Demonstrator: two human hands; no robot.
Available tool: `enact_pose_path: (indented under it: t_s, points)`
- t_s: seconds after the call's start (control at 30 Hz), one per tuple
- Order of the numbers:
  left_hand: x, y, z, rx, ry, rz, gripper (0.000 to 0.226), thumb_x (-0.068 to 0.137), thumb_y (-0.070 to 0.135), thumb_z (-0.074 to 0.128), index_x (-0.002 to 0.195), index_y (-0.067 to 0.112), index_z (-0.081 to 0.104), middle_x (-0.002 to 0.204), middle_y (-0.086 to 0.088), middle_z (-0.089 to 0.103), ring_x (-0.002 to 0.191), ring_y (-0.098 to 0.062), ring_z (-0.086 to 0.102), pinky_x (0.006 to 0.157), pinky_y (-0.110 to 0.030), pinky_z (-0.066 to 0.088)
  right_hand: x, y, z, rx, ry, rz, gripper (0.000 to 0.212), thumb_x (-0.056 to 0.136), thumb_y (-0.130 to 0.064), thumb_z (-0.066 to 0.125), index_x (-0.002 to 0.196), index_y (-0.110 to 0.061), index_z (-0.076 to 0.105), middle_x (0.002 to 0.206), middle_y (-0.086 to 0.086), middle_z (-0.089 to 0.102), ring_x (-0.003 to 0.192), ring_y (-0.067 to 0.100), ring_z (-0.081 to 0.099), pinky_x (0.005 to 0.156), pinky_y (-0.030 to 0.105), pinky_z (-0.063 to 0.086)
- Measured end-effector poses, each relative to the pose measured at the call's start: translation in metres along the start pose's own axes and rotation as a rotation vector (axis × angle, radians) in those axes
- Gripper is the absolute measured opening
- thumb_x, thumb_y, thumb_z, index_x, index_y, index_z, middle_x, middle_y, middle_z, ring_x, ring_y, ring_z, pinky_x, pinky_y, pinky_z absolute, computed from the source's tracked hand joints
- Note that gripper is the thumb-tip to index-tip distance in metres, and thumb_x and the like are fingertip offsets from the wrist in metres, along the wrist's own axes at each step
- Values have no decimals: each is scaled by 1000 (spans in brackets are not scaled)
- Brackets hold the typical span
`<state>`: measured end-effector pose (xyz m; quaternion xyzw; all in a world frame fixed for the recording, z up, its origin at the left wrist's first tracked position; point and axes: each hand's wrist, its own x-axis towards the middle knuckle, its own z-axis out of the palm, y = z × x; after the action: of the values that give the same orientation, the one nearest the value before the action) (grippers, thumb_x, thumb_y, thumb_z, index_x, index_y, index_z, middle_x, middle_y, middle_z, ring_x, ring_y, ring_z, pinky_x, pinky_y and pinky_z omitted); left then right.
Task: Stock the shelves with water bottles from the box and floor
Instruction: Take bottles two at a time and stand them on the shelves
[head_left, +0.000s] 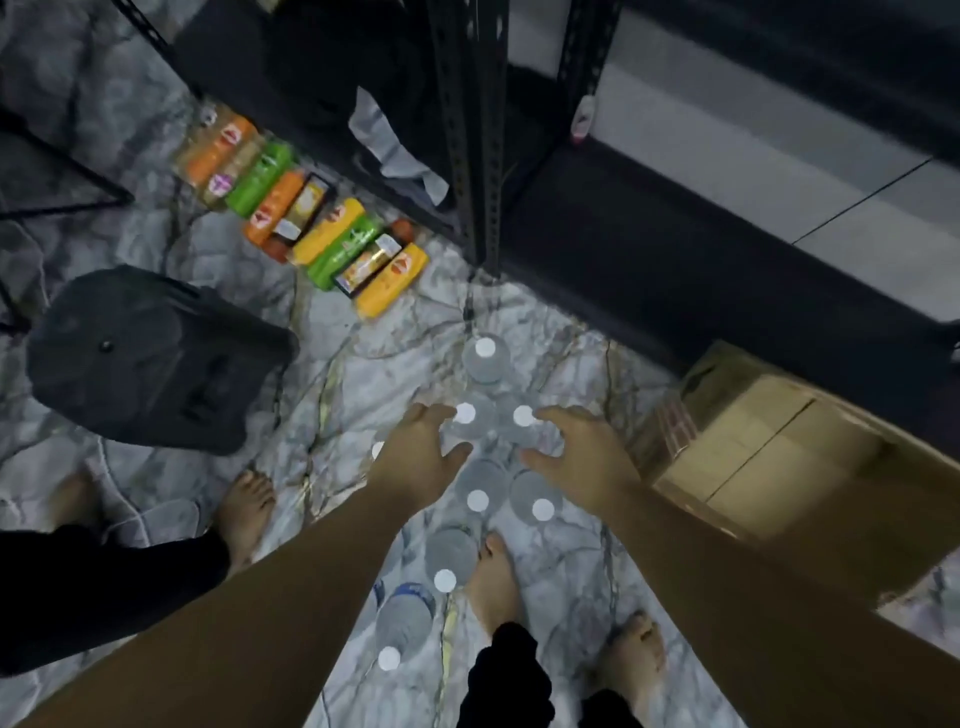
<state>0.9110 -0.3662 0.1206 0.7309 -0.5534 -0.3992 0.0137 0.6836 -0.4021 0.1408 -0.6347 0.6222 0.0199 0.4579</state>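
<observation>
My left hand (421, 457) and right hand (582, 452) reach down over the water bottles (478, 499) standing upright on the marble floor (332, 395), fingers spread wide and holding nothing. Each hand hovers beside one white-capped bottle. The cluster stands just left of the cardboard box (769, 457), and the dark shelf post (478, 156) rises beyond the bottles.

The room is dim, with a grey marble-pattern floor (519, 322), a dark plastic stool (150, 358) on the left, and a pale tiled wall (727, 130) behind black metal posts (470, 130).
</observation>
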Motion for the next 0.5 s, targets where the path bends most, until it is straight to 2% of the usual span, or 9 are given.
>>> enact_pose_path:
  t_s: [0.13,0.23,0.3,0.4,0.5]
  points:
    - [44,-15,28,-4,-40,2,58,93,35,74,144,19,54,137,-11,55,118,-32,62,99,-38,50,45,12,35,-44,3,38,47,88,-29,78,132,-19,67,121,13,63,109,34,65,92,41,55]
    - [69,-20,45,40,-87,18,59,94,34,72,147,19,50,140,-11,51,122,-33,59,100,-39,49,69,18,51,-131,10,51,45,93,-30,75,134,-16,63,122,14,60,111,35,63,87,34,50]
    - [82,-19,51,78,-101,17,50,94,31,73,138,16,56,134,-12,51,117,-35,60,95,-39,49,80,19,59,-197,-7,57,43,97,-29,71,137,-16,60,127,14,56,113,34,62,83,32,47]
    - [90,-19,54,92,-85,1,37,92,24,74,126,11,62,127,-14,53,111,-35,61,93,-39,50,89,21,67,-223,-9,85,34,101,-15,63,134,-12,60,128,14,50,111,36,63,76,30,42]
    - [81,-23,51,98,-76,37,30,92,21,70,118,7,64,119,-15,56,101,-36,63,87,-40,53,85,23,66,-213,-9,89,32,100,-11,61,131,-9,63,127,15,49,108,38,62,76,29,42]
